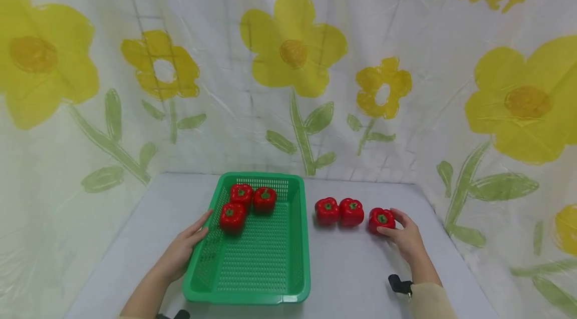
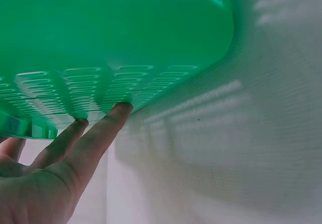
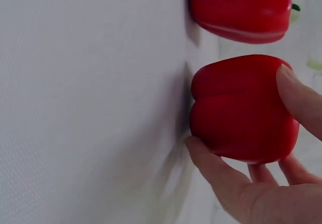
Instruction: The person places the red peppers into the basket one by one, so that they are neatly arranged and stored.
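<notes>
My right hand [image 1: 407, 240] holds a red bell pepper [image 1: 381, 220] with a green stem, at the right end of a row on the table. In the right wrist view, the thumb lies across the top of this bell pepper [image 3: 241, 108] and the other fingers are around its side. My left hand [image 1: 180, 249] rests along the left side of a green plastic basket [image 1: 247, 299]. Seen from the left wrist, straight fingers [image 2: 100, 136] touch the slotted outer wall of the basket [image 2: 126, 27]. Nothing is pinched there that I can see.
Inside the basket, three red bell peppers [image 1: 232, 218] sit toward the back left. Two others [image 1: 327, 211] stand side by side on the white table [image 1: 351, 269], between the basket and my right hand. A curtain [image 1: 216, 133] with yellow flowers hangs behind.
</notes>
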{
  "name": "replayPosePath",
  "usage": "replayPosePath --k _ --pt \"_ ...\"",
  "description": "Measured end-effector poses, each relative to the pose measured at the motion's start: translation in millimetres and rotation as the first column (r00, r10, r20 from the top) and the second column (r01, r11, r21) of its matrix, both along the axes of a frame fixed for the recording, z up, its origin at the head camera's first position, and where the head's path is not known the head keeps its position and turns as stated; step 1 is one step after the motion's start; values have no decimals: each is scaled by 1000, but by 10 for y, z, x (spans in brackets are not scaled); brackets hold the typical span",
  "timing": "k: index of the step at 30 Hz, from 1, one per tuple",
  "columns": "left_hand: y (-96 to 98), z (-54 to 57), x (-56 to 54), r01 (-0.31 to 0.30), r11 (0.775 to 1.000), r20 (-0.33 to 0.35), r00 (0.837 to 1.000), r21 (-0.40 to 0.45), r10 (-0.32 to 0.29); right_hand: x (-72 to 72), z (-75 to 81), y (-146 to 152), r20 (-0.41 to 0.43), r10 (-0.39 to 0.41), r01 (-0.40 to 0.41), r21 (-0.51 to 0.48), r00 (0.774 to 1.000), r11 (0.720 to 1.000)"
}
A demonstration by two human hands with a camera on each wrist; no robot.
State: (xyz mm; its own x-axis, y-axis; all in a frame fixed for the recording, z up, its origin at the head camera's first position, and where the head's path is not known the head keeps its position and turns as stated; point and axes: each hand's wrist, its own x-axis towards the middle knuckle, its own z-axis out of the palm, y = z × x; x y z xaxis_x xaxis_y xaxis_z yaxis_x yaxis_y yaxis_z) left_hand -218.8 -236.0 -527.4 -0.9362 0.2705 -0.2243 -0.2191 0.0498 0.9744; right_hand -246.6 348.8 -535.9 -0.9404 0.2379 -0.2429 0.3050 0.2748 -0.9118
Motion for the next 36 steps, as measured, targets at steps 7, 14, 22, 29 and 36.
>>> replayPosePath --k 7,14,22,29,36 --pt "0 16 -5 3 1000 -16 1000 -1 -3 24 159 -41 -27 -14 14 -13 1000 1000" --pt "6 16 -4 8 1000 -17 1000 1 -8 129 407 -139 -53 -20 18 -41 998 999" --pt "12 2 -4 7 1000 -21 1000 -7 -7 221 706 -326 -143 6 -5 8 990 1000" --pt "16 11 -20 20 1000 -24 1000 -8 -20 312 916 -558 -181 47 -44 24 982 999" --pt "1 -5 1 10 1000 -20 1000 -10 -10 322 1060 -839 -223 94 -91 25 970 996"
